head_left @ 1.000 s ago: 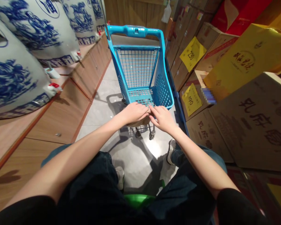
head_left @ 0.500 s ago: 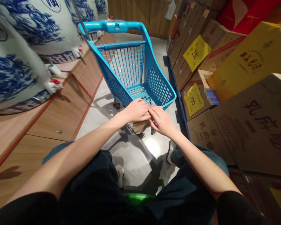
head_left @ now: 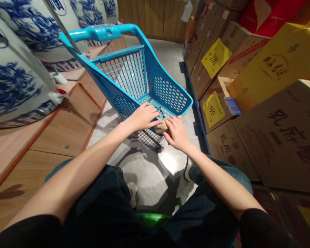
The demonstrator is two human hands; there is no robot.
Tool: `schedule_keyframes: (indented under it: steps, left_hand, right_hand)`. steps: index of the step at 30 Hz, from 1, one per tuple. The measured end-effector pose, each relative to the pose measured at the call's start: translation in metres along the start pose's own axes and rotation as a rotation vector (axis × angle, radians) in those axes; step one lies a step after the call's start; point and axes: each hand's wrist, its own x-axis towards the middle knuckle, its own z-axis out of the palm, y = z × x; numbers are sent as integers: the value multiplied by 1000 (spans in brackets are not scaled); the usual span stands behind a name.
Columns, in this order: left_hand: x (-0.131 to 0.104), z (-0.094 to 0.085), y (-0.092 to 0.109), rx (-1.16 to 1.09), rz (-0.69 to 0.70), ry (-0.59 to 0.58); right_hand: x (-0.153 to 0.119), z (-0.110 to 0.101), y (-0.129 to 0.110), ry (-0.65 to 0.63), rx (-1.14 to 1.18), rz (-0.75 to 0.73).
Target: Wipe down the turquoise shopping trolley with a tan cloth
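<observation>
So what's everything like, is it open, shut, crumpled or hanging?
Left hand: loosely open, palm down
Right hand: fingers bent, beside the tan item
Tan item: crumpled, partly hidden
Blue cart: upright, turned at an angle
Cabinet door: shut
White bag: hanging
Yellow 230 sign: tilted

Looked kinda cramped. Ran between wood cabinets [head_left: 63, 127] with blue-and-white jars [head_left: 18, 86] on the left and stacked cartons [head_left: 274, 148] on the right, had a shiny grey floor [head_left: 170, 65] with a bright glare [head_left: 172, 162], ended at wood panels [head_left: 152, 17].
</observation>
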Motion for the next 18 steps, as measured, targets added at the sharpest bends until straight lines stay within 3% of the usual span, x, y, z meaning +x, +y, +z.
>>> schedule_keyframes:
  steps: [6, 12, 15, 18]
  left_hand:
    - [7, -3, 7, -5, 21, -9]
    - [4, 7, 11, -59, -11, 49]
    - [2, 9, 12, -129, -40, 72]
    - [2, 10, 14, -211, -81, 91]
  right_hand:
    - [2, -3, 29, 65, -7, 16]
    - [-6, 8, 14, 78, 39, -47]
    - [-1, 3, 30, 63, 44, -67]
    - [4, -3, 45, 109, 53, 4]
